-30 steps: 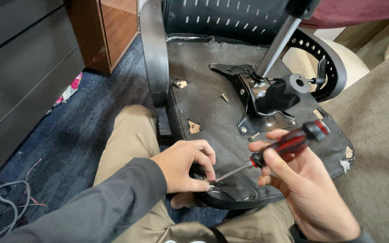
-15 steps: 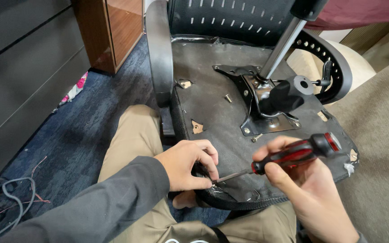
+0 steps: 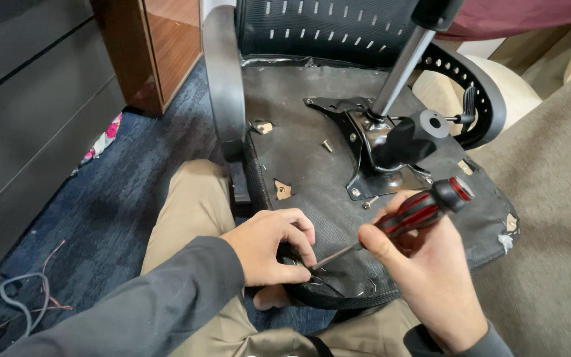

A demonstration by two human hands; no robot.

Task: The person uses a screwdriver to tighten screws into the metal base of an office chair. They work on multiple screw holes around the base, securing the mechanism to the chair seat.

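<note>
Red-and-black-handled screwdriver (image 3: 404, 221) clamped in right hand (image 3: 424, 271), tip at near edge of overturned black office chair seat (image 3: 312, 172); left hand (image 3: 272, 246) fingers pinched together beside tip.

Seat underside (image 3: 312, 165): matt black woven cloth, rough, torn in spots. Screwdriver (image 3: 404, 221): glossy red-and-black plastic handle, bare metal shaft. Mounting plate (image 3: 358, 135): black painted metal. Column (image 3: 401, 69): polished metal. Cabinet (image 3: 156, 39): glossy wood. Floor (image 3: 94, 211): dark blue carpet, coarse.
</note>
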